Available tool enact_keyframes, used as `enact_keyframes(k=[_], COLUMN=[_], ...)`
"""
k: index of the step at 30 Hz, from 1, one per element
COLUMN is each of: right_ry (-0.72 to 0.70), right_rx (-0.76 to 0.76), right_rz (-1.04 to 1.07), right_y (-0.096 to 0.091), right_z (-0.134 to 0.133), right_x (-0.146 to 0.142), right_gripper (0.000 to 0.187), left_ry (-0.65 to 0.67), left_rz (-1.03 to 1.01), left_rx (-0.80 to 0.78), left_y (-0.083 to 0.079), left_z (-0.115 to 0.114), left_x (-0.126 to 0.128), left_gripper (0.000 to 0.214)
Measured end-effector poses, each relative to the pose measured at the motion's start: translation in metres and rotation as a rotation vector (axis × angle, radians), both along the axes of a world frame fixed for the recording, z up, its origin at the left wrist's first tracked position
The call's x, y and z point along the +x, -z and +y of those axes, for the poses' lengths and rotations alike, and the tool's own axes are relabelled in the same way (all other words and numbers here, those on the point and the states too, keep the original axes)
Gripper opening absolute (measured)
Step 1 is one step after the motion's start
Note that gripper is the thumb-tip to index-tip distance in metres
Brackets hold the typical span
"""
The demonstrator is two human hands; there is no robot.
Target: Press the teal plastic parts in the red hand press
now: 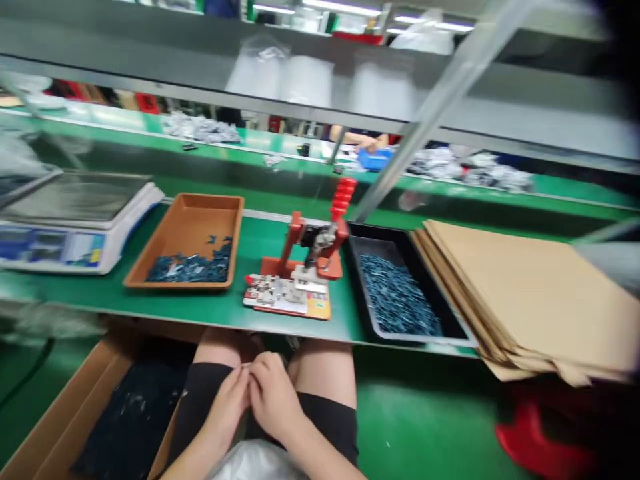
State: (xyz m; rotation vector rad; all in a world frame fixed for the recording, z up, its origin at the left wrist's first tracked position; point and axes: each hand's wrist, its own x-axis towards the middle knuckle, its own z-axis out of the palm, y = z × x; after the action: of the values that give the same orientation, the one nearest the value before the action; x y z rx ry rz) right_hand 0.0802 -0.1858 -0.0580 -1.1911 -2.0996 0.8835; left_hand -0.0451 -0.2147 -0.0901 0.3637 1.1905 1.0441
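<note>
Over my lap, below the bench edge, my left hand [234, 397] and my right hand [271, 390] meet with fingers curled together. Both are closed; whatever lies between the fingertips is too small or hidden to make out. A pale plastic bag [257, 461] rests on my lap under the wrists. On the bench ahead stands a hand-operated toggle press [320, 250] with a red handle, its metal fixture plate [280, 293] in front. Neither hand touches it.
An orange tray [193, 208] with small dark pieces sits left of the press, beside a weighing scale [75, 207]. To the right are a black tray [356, 233] of dark slim parts and stacked brown cardboard [540, 293]. A carton [65, 427] stands below left. Another person's hand [367, 142] shows across the bench.
</note>
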Motion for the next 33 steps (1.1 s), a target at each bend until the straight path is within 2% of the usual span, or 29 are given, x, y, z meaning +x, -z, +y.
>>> enact_keyframes(k=[2,4,6,8,10,11,13,15,16,18,19,21,23,24,26,29,31,33], right_ry=[-0.04,-0.053,0.031,0.236,0.471,0.555,0.567,0.48,0.439,0.384,0.372,0.372,0.405,0.427,0.469,0.523,0.563,0.595], right_rx=[-0.041,-0.026,0.097,0.316,0.414,0.424,0.338,0.201,0.148,0.095,0.092,0.115,0.158,0.179,0.199,0.146,0.118,0.113], right_rz=[-0.008,0.003,0.029,0.052,-0.012,-0.06,-0.184,-0.315,-0.361,-0.412,-0.419,-0.413,-0.39,-0.376,-0.346,-0.303,-0.274,-0.229], right_y=[-0.003,-0.019,-0.048,-0.077,-0.092,-0.093,-0.084,-0.066,-0.056,-0.039,-0.033,-0.026,-0.026,-0.028,-0.035,-0.048,-0.052,-0.052], right_z=[0.007,0.023,0.038,0.058,0.091,0.112,0.152,0.181,0.19,0.197,0.198,0.198,0.198,0.197,0.194,0.187,0.185,0.186], right_x=[0.004,0.029,0.07,0.122,0.174,0.198,0.233,0.254,0.26,0.268,0.27,0.271,0.269,0.268,0.264,0.256,0.253,0.253], right_gripper=[0.039,0.051,0.044,0.031,0.022,0.021,0.022,0.021,0.021,0.021,0.021,0.02,0.018,0.016,0.014,0.009,0.004,0.006], left_ry=[0.0,-0.016,-0.088,-0.074,0.103,0.233,0.483,0.623,0.64,0.574,0.512,0.394,0.302,0.263,0.237,0.362,0.466,0.507], left_rz=[0.146,0.348,0.564,0.745,0.967,1.082,1.251,1.252,1.197,1.053,1.024,1.046,1.178,1.263,1.435,1.658,1.777,1.795], left_rx=[-0.045,-0.053,-0.046,-0.053,-0.132,-0.199,-0.316,-0.296,-0.208,0.056,0.204,0.388,0.531,0.577,0.605,0.532,0.44,0.406], left_y=[0.01,0.027,0.05,0.074,0.094,0.1,0.101,0.082,0.064,0.014,-0.015,-0.07,-0.109,-0.12,-0.129,-0.119,-0.108,-0.099], left_z=[-0.002,0.003,0.009,0.007,-0.006,-0.014,-0.024,-0.021,-0.014,0.011,0.028,0.07,0.123,0.151,0.21,0.289,0.327,0.351], left_x=[-0.024,-0.066,-0.119,-0.174,-0.221,-0.238,-0.254,-0.247,-0.236,-0.208,-0.194,-0.171,-0.159,-0.157,-0.157,-0.159,-0.159,-0.161], left_gripper=[0.06,0.058,0.052,0.047,0.04,0.037,0.035,0.038,0.038,0.039,0.04,0.042,0.041,0.04,0.036,0.032,0.031,0.027])
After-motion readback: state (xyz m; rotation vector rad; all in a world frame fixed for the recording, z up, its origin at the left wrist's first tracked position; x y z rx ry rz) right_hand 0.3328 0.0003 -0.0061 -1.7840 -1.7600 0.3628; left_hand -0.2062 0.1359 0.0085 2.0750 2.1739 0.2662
